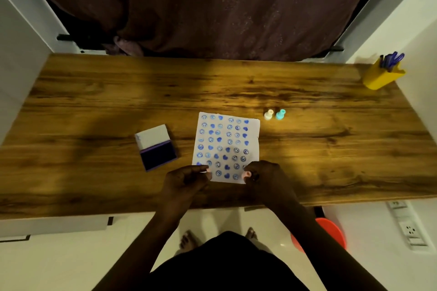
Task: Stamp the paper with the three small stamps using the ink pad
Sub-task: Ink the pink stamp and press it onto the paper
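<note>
Yellow cup (380, 78) holds blue pens (391, 59) — ink pad (158, 156) lies open.

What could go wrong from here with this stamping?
1. The paper is nearly full of blue prints, so the pink stamp in the right hand may land over one.
2. The open ink pad lies on the paper's far side from that hand; reaching across could smear prints.
3. The white stamp and teal stamp stand loose nearby and might get knocked over.

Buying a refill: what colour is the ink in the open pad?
The ink pad holds dark blue ink, shown in the head view.
</note>
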A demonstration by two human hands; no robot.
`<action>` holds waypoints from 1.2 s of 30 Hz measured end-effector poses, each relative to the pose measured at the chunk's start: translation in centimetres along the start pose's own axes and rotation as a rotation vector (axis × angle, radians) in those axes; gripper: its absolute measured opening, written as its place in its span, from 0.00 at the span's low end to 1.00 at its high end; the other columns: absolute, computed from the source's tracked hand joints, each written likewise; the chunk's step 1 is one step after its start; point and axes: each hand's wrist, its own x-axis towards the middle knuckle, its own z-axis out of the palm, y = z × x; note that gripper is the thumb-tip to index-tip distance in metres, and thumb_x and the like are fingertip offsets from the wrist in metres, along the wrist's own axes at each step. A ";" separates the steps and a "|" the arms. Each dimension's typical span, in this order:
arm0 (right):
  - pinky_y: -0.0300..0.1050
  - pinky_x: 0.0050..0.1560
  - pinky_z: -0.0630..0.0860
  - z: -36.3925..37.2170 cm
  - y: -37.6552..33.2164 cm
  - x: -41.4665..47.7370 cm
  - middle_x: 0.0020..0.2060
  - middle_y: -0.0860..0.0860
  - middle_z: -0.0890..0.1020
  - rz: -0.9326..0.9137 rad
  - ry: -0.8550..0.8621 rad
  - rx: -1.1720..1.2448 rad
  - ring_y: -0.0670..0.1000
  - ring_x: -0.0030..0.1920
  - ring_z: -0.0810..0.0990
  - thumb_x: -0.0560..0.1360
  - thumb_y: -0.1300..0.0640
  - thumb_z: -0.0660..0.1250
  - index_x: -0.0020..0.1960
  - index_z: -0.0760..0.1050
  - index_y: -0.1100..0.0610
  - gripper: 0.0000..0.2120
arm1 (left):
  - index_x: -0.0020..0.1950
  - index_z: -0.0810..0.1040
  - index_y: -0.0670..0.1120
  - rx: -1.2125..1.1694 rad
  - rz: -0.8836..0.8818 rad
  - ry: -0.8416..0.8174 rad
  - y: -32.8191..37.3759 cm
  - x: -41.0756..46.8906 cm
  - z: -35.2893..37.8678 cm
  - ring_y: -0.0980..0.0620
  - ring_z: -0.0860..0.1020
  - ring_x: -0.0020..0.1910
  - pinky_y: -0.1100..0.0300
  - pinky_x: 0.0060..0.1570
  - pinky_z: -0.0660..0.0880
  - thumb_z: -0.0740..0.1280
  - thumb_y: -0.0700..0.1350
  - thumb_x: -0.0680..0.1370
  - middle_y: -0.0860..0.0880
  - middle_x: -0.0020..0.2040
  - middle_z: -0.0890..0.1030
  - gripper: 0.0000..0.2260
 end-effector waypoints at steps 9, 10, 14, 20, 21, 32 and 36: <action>0.46 0.60 0.81 0.2 -0.6 0.4 0.60 0.51 0.85 0.002 -0.045 -0.101 0.52 0.60 0.84 0.79 0.52 0.69 0.59 0.82 0.54 0.11 | 0.51 0.87 0.51 0.022 0.012 -0.016 0.2 -0.1 0.3 0.48 0.89 0.48 0.44 0.49 0.86 0.79 0.49 0.67 0.53 0.49 0.89 0.13; 0.47 0.60 0.82 0.2 -0.6 0.5 0.61 0.52 0.85 0.006 -0.056 -0.101 0.53 0.60 0.84 0.79 0.52 0.69 0.60 0.82 0.54 0.12 | 0.52 0.87 0.51 0.025 0.008 -0.015 0.2 -0.1 0.3 0.48 0.89 0.48 0.43 0.50 0.86 0.79 0.49 0.67 0.53 0.49 0.89 0.14; 0.47 0.58 0.83 -0.1 -1.0 0.9 0.58 0.53 0.86 0.004 -0.068 -0.093 0.54 0.58 0.85 0.78 0.51 0.69 0.58 0.83 0.55 0.12 | 0.54 0.87 0.48 0.026 0.003 0.002 0.3 0.0 0.6 0.45 0.89 0.48 0.42 0.51 0.85 0.79 0.42 0.72 0.48 0.49 0.89 0.11; 0.48 0.55 0.82 -0.4 -1.3 0.6 0.56 0.53 0.86 -0.018 -0.039 -0.138 0.56 0.56 0.85 0.77 0.51 0.70 0.56 0.83 0.55 0.11 | 0.55 0.87 0.45 0.000 0.072 -0.004 1.0 -0.8 0.9 0.41 0.89 0.47 0.47 0.51 0.86 0.78 0.38 0.74 0.44 0.46 0.90 0.11; 0.48 0.54 0.82 -0.5 -1.3 0.6 0.56 0.53 0.86 -0.022 -0.040 -0.136 0.56 0.56 0.85 0.76 0.52 0.71 0.55 0.82 0.55 0.11 | 0.55 0.87 0.45 0.006 0.085 -0.001 1.1 -0.9 1.0 0.42 0.89 0.46 0.48 0.51 0.86 0.78 0.38 0.74 0.44 0.46 0.90 0.11; 0.48 0.54 0.84 -6.5 0.8 0.9 0.46 0.50 0.89 0.201 0.072 0.704 0.49 0.48 0.87 0.67 0.55 0.82 0.48 0.87 0.55 0.11 | 0.56 0.86 0.44 0.010 0.073 -0.041 1.8 -1.6 2.9 0.48 0.89 0.50 0.51 0.50 0.86 0.78 0.37 0.74 0.48 0.51 0.89 0.11; 0.48 0.48 0.84 -7.6 0.7 -1.7 0.49 0.53 0.89 0.141 -0.049 0.994 0.51 0.50 0.88 0.67 0.53 0.81 0.54 0.85 0.54 0.16 | 0.55 0.86 0.44 -0.014 0.079 -0.088 2.2 -1.6 4.5 0.47 0.88 0.52 0.57 0.45 0.85 0.78 0.37 0.74 0.46 0.54 0.89 0.11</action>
